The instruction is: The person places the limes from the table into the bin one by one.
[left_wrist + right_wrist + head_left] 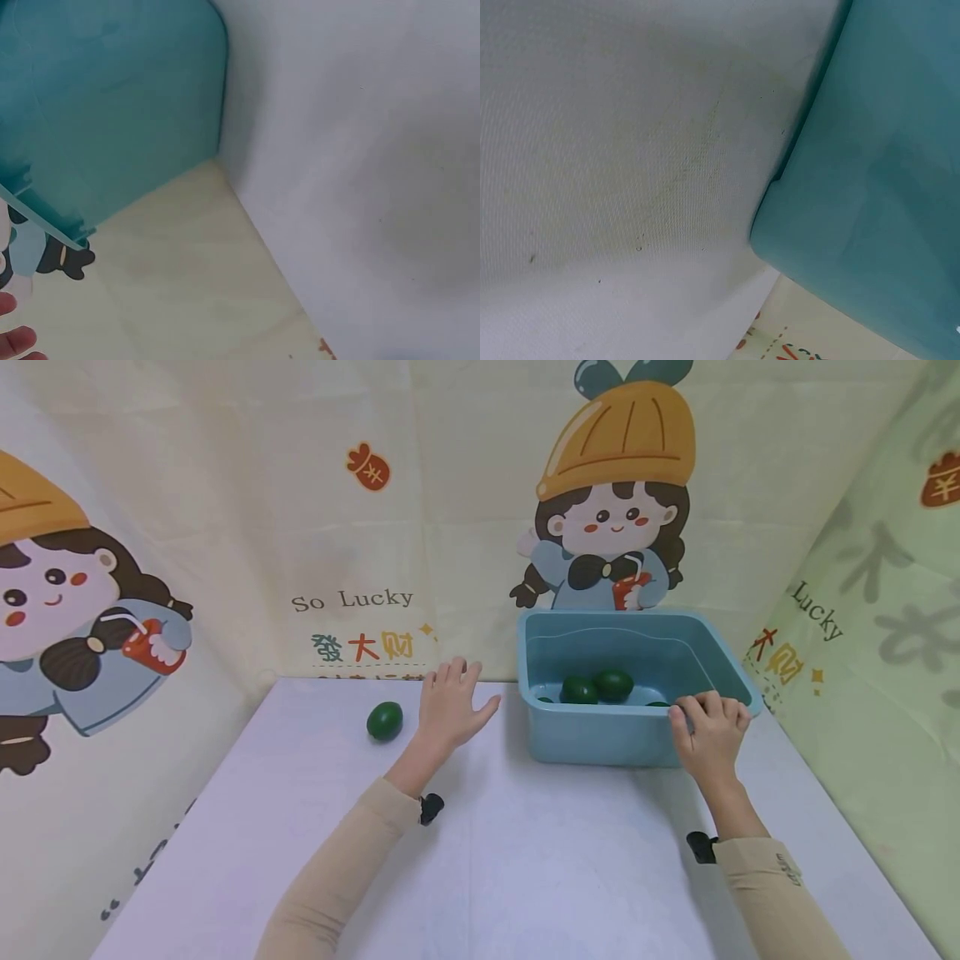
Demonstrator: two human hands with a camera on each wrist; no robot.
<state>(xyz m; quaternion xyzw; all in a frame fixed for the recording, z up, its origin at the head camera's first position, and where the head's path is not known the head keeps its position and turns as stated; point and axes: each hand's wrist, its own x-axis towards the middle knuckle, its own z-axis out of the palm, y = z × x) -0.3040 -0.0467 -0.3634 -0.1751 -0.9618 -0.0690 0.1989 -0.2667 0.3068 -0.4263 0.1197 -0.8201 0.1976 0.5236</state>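
Cream fabric printed with a cartoon girl in an orange hat and the words "So Lucky" hangs behind and beside a white table.

Toward the back right of the table stands a rectangular teal plastic tub. Inside it lie dark green, egg-shaped fruits, two plainly seen side by side and the edges of others peeking over the near wall. The person's right hand grips the near rim of the tub at its right corner, fingers curled over the edge. A beige sleeve covers the forearm.

The left hand hovers with its fingers spread and straight, palm down, holding nothing. It sits between the tub and a single dark green fruit resting alone on the table, just to the left of that hand and not touching it.

Both wrist views show only the tub wall, the table top and a strip of backdrop; fingertips appear at the edge of the left one.
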